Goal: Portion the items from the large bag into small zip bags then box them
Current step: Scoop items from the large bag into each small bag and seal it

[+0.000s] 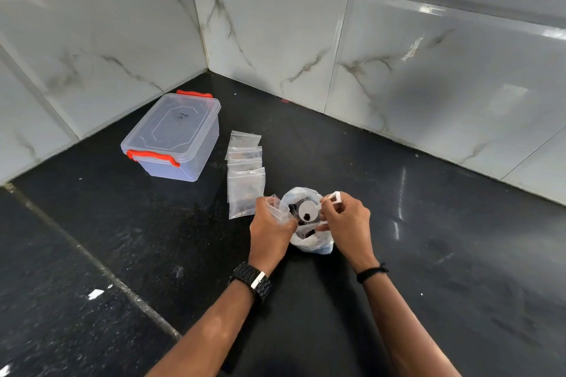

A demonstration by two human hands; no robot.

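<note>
The large clear bag (pixel 315 243) of dark items sits open on the black counter between my hands. My left hand (pixel 269 231) grips a small clear zip bag (pixel 277 208) beside the large bag's mouth. My right hand (pixel 347 220) holds a white plastic scoop (pixel 309 210) by its handle; the scoop's round bowl hangs over the large bag with a dark piece in it. Several small zip bags (pixel 245 174) holding dark items lie in an overlapping row just behind my left hand.
A clear plastic box (pixel 174 138) with red latches and a closed lid stands at the back left near the corner. Marble-tiled walls (pixel 398 55) border the counter behind and on both sides. A seam (pixel 92 260) crosses the counter at the left.
</note>
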